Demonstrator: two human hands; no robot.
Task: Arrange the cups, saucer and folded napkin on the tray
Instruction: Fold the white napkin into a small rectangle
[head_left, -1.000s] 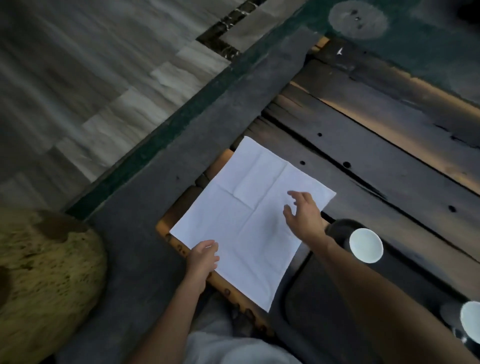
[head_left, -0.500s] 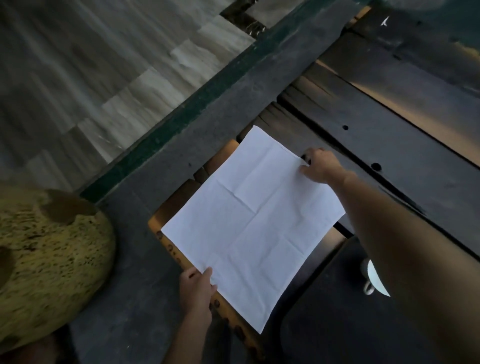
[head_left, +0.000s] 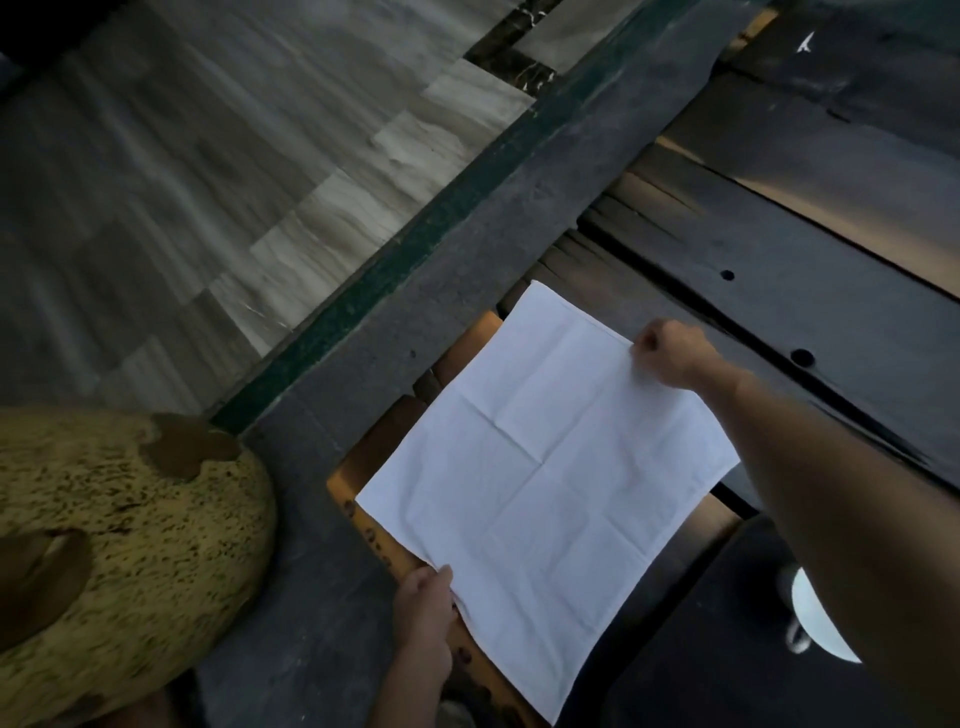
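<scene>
Head view: the right hand (head_left: 672, 353) is closed in a fist, pinching the far edge of the white napkin (head_left: 545, 483) at 1 o'clock. The left hand (head_left: 423, 613) grips the near edge at 7 o'clock, thumb on top. The napkin lies unfolded and flat on the wooden table (head_left: 779, 291). One white cup (head_left: 813, 618) stands on the dark tray (head_left: 701, 665) at 4 o'clock, partly hidden by the right forearm.

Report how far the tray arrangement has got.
Done: nothing visibly arranged. In hand: the white napkin lies open and unfolded on the wooden table; right hand pinches its far edge, left hand holds the near edge. Left: folding, placing it, and a cup beside the dark tray.
</scene>
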